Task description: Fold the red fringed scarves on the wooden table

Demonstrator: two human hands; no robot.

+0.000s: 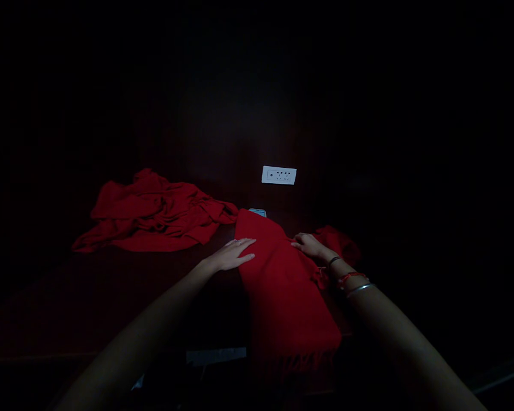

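Observation:
A red fringed scarf (282, 285) lies lengthwise on the dark table, and its fringed end hangs at the front edge. My left hand (231, 255) rests flat at its left border, fingers stretched onto the cloth and holding nothing. On the opposite border, my right hand (307, 244) has its fingers bent and closed on the scarf's edge. Bracelets circle my right wrist, and a bunched bit of red cloth (320, 277) lies beside it. More crumpled red fabric (340, 242) sits just beyond that wrist, partly hidden by it.
A rumpled heap of red cloth (154, 214) covers the table's back left. Behind the scarf's far end, a small pale-screened object (257, 212) peeks out. A white power socket (278, 175) is set in the dark wall. The surroundings are very dim.

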